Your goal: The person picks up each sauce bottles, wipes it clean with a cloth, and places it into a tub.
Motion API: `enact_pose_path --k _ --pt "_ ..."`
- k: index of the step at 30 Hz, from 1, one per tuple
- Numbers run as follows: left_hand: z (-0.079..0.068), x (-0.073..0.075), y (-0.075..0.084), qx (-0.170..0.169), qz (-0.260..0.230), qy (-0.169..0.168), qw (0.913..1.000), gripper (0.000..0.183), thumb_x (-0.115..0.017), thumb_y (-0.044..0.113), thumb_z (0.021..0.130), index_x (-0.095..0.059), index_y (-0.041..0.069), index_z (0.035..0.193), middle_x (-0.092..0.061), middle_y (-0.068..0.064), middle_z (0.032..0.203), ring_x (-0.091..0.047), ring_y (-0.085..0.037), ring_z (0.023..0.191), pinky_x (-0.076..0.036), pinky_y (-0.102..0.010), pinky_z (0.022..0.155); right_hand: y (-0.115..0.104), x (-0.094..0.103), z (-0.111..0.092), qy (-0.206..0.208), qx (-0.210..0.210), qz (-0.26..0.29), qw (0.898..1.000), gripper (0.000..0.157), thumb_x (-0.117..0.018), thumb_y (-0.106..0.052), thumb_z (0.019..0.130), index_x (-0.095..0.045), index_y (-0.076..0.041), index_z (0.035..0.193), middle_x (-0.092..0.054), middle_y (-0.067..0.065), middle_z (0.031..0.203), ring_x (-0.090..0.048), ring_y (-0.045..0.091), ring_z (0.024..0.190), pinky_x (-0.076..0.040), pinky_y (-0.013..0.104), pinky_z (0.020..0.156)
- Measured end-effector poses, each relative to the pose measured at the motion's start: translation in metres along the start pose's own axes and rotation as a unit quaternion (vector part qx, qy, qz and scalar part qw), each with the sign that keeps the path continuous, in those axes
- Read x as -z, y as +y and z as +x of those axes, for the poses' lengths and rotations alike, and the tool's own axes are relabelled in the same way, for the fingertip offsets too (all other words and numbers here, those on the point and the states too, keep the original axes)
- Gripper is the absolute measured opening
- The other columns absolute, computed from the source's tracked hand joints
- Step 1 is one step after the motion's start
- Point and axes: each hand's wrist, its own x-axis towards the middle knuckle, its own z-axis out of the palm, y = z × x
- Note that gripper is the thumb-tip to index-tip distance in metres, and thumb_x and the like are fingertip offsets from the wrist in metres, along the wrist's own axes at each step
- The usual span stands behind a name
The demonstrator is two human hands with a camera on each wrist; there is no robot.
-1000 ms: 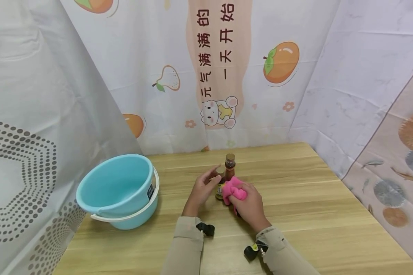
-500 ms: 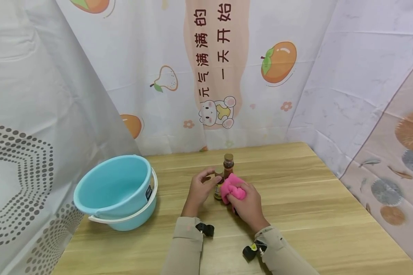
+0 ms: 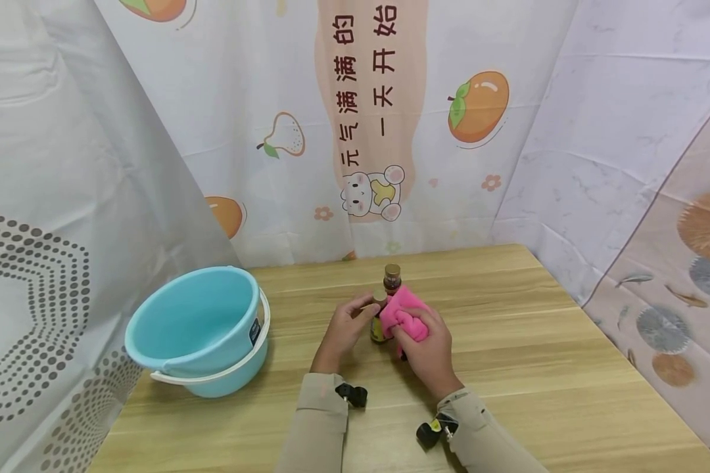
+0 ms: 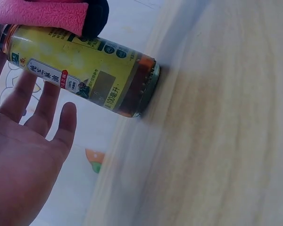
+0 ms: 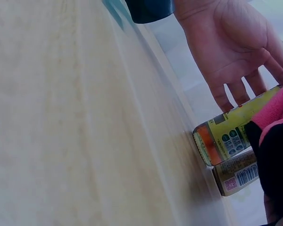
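Observation:
A small sesame oil bottle (image 4: 70, 66) with a yellow label stands upright on the wooden table. My left hand (image 3: 343, 328) holds it near the neck, thumb in front; the other fingers spread beside the glass in the left wrist view. My right hand (image 3: 428, 345) grips a bunched pink cloth (image 3: 405, 305) with a black side, pressed against the bottle's right side and upper part. Just behind stands a taller, dark bottle (image 3: 392, 276) with a gold-brown cap; its lower label with a barcode shows in the right wrist view. The cloth hides much of both bottles.
A light blue bucket (image 3: 225, 381) with a white handle stands at the table's left. Printed curtains (image 3: 284, 190) hang behind the far edge and along both sides. The wooden tabletop (image 3: 538, 368) extends right of my hands.
The cloth in my right hand has shifted slightly up and right along the sesame oil bottle, covering more of the taller one. My left hand stays at the neck. The view has drifted slightly.

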Motion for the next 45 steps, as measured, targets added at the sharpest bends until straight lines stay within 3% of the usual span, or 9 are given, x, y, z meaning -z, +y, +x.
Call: enact_pose_path --k 4,11,19,24,30,35,41,45 --pt "-0.0005 -0.0004 0.0006 0.011 -0.005 -0.006 0.9999 0.046 -0.062 0.025 0.106 -0.059 0.001 0.144 -0.061 -0.015 0.145 -0.056 -0.029 0.136 -0.046 -0.046 0.113 0.0017 -0.0002 0.0000 -0.010 -0.011 -0.002 1.000 0.024 -0.090 -0.016 0.081 -0.079 -0.022 0.101 -0.066 0.002 0.111 -0.058 0.015 0.093 -0.052 0.026 0.073" --pt "-0.0015 -0.0015 0.0013 0.009 -0.011 -0.005 0.9999 0.047 -0.060 0.024 0.107 -0.056 -0.001 0.147 -0.060 -0.019 0.146 -0.054 -0.030 0.139 -0.041 -0.049 0.117 0.0063 -0.0007 0.0003 -0.037 -0.054 -0.027 0.997 0.021 -0.090 -0.017 0.081 -0.077 -0.022 0.098 -0.065 0.003 0.111 -0.059 0.018 0.092 -0.055 0.027 0.069" --pt "-0.0012 -0.0002 0.0005 0.026 0.014 0.006 0.9995 0.052 -0.058 0.028 0.108 -0.051 -0.002 0.149 -0.049 -0.020 0.156 -0.042 -0.034 0.149 -0.034 -0.052 0.121 0.0044 0.0002 0.0001 -0.075 -0.088 -0.080 0.990 0.022 -0.086 -0.018 0.082 -0.078 -0.019 0.102 -0.068 0.003 0.121 -0.061 0.018 0.097 -0.054 0.033 0.081" --pt "-0.0026 0.0006 0.0009 0.030 0.017 0.012 0.9993 0.053 -0.060 0.029 0.106 -0.052 0.000 0.150 -0.054 -0.019 0.152 -0.048 -0.035 0.144 -0.039 -0.052 0.118 0.0067 0.0005 -0.0009 -0.087 -0.104 -0.108 0.985 0.025 -0.087 -0.021 0.080 -0.078 -0.018 0.104 -0.068 0.003 0.112 -0.060 0.017 0.093 -0.053 0.031 0.078" --pt "0.0011 -0.0025 0.0057 -0.027 0.017 0.045 0.9985 0.052 -0.073 0.030 0.099 -0.059 0.016 0.147 -0.062 -0.006 0.144 -0.056 -0.026 0.132 -0.040 -0.059 0.113 0.0086 -0.0001 -0.0002 -0.090 -0.105 -0.120 0.983 0.027 -0.088 -0.024 0.080 -0.079 -0.018 0.105 -0.069 0.003 0.114 -0.061 0.017 0.094 -0.053 0.033 0.081" --pt "0.0033 -0.0060 0.0074 -0.059 0.010 0.090 0.9941 0.034 -0.077 0.031 0.095 -0.070 0.018 0.125 -0.066 -0.008 0.139 -0.053 -0.036 0.133 -0.035 -0.068 0.110 0.0088 -0.0003 0.0004 -0.090 -0.101 -0.121 0.983 0.026 -0.088 -0.025 0.080 -0.078 -0.019 0.104 -0.069 0.003 0.113 -0.061 0.018 0.094 -0.053 0.035 0.081" --pt "0.0026 -0.0046 0.0069 -0.050 0.022 0.103 0.9931 0.029 -0.078 0.030 0.094 -0.074 0.020 0.121 -0.070 0.002 0.134 -0.059 -0.022 0.130 -0.041 -0.062 0.110 0.0080 -0.0003 -0.0001 -0.079 -0.090 -0.111 0.987 0.024 -0.089 -0.021 0.079 -0.078 -0.020 0.100 -0.068 0.003 0.109 -0.061 0.018 0.093 -0.053 0.032 0.078" --pt "0.0018 -0.0025 0.0066 -0.033 0.018 0.084 0.9958 0.033 -0.075 0.027 0.097 -0.073 0.014 0.127 -0.067 0.000 0.137 -0.063 -0.023 0.124 -0.049 -0.052 0.105 0.0074 -0.0006 -0.0005 -0.060 -0.068 -0.086 0.992 0.024 -0.089 -0.019 0.080 -0.077 -0.022 0.101 -0.067 0.004 0.116 -0.060 0.018 0.095 -0.055 0.030 0.075"
